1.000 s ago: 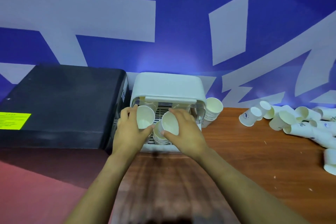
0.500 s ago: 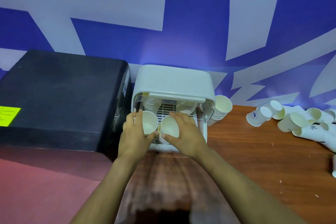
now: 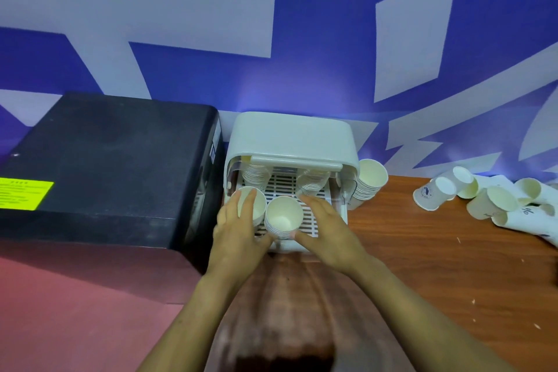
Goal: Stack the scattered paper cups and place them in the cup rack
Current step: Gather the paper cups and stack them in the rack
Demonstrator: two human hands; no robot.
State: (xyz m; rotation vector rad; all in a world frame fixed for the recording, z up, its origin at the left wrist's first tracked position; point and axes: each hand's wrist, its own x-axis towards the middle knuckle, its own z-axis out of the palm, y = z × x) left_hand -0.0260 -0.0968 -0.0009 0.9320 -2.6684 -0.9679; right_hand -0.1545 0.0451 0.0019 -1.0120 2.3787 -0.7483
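The white cup rack (image 3: 291, 136) stands against the wall with its lid raised. Two cup stacks sit at the back of its slatted tray, one on the left (image 3: 255, 173) and one on the right (image 3: 312, 182). My left hand (image 3: 237, 232) grips a front cup stack (image 3: 256, 207) at the tray's left, fingers wrapped over its side and rim. A second front stack (image 3: 283, 217) stands beside it. My right hand (image 3: 327, 229) lies with straight fingers on the tray, its thumb touching that stack's base. Scattered paper cups (image 3: 483, 202) lie on the table at the right.
A further cup stack (image 3: 370, 182) leans against the rack's right side. A large black box (image 3: 105, 160) with a yellow label adjoins the rack's left. The wooden table (image 3: 422, 275) extends right; a red surface (image 3: 75, 311) lies at lower left.
Both hands lowered their cup stacks onto the front of the rack's tray. My right hand's fingers came off its stack and straightened; the camera view shifted a little.
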